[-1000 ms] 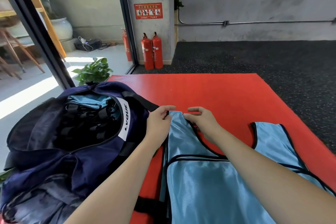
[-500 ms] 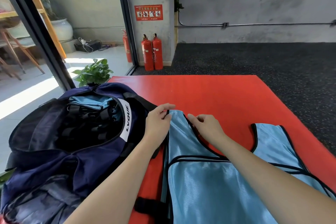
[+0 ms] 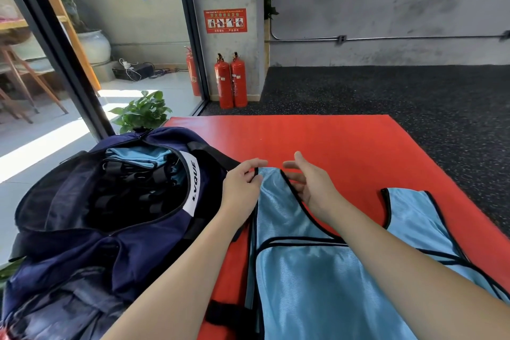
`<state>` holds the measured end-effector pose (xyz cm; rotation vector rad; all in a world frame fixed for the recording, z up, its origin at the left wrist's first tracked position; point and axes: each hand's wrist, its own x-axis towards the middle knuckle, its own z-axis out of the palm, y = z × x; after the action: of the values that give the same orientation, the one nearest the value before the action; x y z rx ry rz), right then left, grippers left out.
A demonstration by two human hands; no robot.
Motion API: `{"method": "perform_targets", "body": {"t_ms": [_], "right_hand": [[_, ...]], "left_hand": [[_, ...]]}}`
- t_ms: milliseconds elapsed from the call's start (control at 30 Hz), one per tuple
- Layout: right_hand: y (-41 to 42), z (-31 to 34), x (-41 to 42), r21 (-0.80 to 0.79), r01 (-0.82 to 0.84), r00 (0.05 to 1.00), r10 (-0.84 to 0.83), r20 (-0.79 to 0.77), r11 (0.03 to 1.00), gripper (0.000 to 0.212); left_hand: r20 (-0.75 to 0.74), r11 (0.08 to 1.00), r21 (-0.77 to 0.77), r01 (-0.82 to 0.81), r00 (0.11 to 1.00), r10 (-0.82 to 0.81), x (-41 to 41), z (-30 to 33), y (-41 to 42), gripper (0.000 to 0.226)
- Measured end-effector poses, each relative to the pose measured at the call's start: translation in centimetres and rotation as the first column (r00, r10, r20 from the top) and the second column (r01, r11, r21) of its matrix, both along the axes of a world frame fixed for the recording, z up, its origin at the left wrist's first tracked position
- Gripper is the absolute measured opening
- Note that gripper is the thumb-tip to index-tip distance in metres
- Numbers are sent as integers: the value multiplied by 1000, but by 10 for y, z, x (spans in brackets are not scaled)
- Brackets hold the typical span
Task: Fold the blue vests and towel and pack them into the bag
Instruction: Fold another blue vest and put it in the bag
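Observation:
A light blue vest point(image 3: 317, 276) with black trim lies flat on the red mat point(image 3: 331, 146), its two shoulder straps pointing away from me. My left hand point(image 3: 241, 188) pinches the tip of the left strap. My right hand point(image 3: 311, 185) hovers just right of that strap with fingers spread, holding nothing. The navy bag point(image 3: 132, 246) sits unzipped at the left, with folded blue fabric point(image 3: 138, 156) and black straps inside. No towel can be made out.
Two red fire extinguishers point(image 3: 231, 80) stand by the concrete pillar beyond the mat. A potted green plant point(image 3: 143, 112) sits behind the bag next to the glass door frame. Dark speckled floor surrounds the mat on the right.
My right hand has let go of the strap's inner edge and opened its fingers. My left hand keeps its pinch on the strap tip.

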<state>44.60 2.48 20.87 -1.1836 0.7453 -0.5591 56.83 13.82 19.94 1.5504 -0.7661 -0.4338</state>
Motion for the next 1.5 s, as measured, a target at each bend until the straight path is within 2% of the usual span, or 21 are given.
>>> {"method": "perform_targets", "body": {"t_ms": [100,200,300,333,400,467,533,633,700,767,900,967,1100,1200,1500], "right_hand": [[-3,3,-3,144,57,987,-78,143,988,42],[-5,-2,-6,108,140,974,-156,163,984,38],[-7,-10,-8,4,149,982,-148,120,989,35],[-7,-12,-9,-72,136,989,-131,69,988,34],[-6,-17,-12,-335,29,988,-78,-134,942,37],[-5,-23,-19,-563,-180,921,-62,-384,807,45],[-5,-29,-32,-646,-300,870,-77,-487,702,50],[-4,-33,-62,-687,-354,857,-75,-511,635,45],[-6,-36,-87,-726,-365,845,-120,-522,583,37],[-11,-37,-115,-745,-391,818,-167,-550,540,31],[-23,-29,-166,-728,-392,788,-203,-581,563,17],[-27,-26,-191,-709,-387,776,-207,-596,589,14],[-43,-26,-245,-670,-441,732,-193,-654,597,21],[-51,-22,-282,-621,-451,699,-179,-692,641,24],[-54,-24,-318,-621,-401,721,-186,-667,674,29]], "left_hand": [[14,1000,0,-19,1000,19,2,-2,0,37],[20,999,11,-44,999,44,6,-5,-1,34],[80,996,36,-81,994,78,5,-7,-4,26],[134,995,52,-88,988,80,5,-10,-5,23],[333,983,164,-86,942,27,6,-18,-6,21],[514,927,360,-108,852,-100,7,-31,-5,26],[582,856,495,-151,788,-198,3,-38,-2,32],[646,851,510,-122,708,-285,-10,-33,4,31],[635,872,488,-33,700,-328,-22,-25,10,26],[570,854,516,62,720,-396,-34,-22,18,25],[474,786,600,148,726,-498,-51,-25,34,35],[468,778,613,142,728,-501,-55,-25,40,38],[484,771,628,107,721,-495,-58,-24,50,38],[482,755,652,66,732,-481,-57,-27,57,38],[426,829,558,-19,864,-267,-65,-25,69,21]]}}
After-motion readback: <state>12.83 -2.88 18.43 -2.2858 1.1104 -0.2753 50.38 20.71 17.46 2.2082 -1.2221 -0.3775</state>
